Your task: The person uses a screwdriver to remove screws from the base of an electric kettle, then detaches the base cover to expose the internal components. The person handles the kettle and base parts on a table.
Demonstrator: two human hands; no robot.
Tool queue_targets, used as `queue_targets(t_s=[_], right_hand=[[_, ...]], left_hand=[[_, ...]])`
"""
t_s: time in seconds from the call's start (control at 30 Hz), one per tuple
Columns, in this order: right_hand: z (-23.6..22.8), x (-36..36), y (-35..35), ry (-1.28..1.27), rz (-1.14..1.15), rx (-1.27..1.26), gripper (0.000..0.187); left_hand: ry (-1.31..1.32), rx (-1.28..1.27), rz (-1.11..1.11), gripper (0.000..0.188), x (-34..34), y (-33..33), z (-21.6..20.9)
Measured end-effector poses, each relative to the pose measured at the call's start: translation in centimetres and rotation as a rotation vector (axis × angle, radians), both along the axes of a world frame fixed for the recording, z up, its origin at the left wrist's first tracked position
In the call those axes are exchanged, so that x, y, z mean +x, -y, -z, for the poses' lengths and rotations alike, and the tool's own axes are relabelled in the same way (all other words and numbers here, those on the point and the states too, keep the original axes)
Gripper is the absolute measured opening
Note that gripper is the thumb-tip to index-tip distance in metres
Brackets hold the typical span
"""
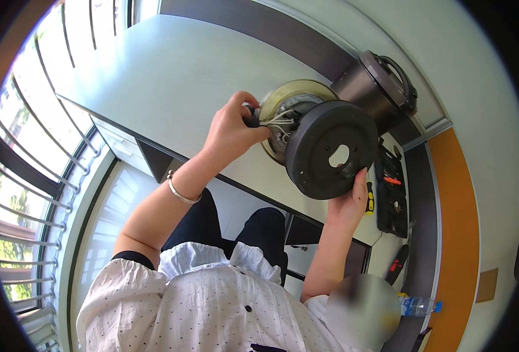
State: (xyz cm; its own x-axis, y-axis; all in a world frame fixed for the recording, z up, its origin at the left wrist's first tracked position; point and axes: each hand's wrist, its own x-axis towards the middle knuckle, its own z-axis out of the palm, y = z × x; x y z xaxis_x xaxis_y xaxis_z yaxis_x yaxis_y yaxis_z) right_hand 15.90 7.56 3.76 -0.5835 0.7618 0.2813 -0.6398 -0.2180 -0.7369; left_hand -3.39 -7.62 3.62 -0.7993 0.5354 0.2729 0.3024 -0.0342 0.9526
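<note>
My left hand (234, 126) is closed around a small black part at the side of a round metal appliance body (289, 92) with a yellowish rim. White wires (280, 122) run from beside those fingers into its open underside. Close against that underside is a black round base cover (312, 155), tilted, with an oval hole and small holes in it. My right hand (348, 202) grips the cover by its lower edge, thumb on the outer face. The cover hides much of the metal body, and whether the two touch cannot be made out.
Both hands work above a white table (183, 70). A dark electric cooker (374, 91) stands behind. To the right lie a black tool case (390, 202), a yellow-and-black screwdriver (370, 199), a black-and-red tool (397, 264) and a plastic bottle (418, 306). Barred windows line the left.
</note>
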Motion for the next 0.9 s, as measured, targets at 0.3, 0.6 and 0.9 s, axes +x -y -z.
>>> queue_targets(t_s=[0.3,0.6,0.9], right_hand=[[-0.6,-2.4,0.8,0.195,0.196,0.206,0.037],[0.8,-4.0,0.0,0.368,0.392,0.306,0.045],[1.6,-5.1,-0.5,0.334,0.343,0.34,0.053]], left_hand=[[-0.032,-0.016,0.02,0.045,0.5,0.3,-0.6],[-0.061,-0.01,0.023,0.046,0.1,0.4,-0.5],[-0.143,-0.063,0.07,0.044,-0.2,0.6,-0.8]])
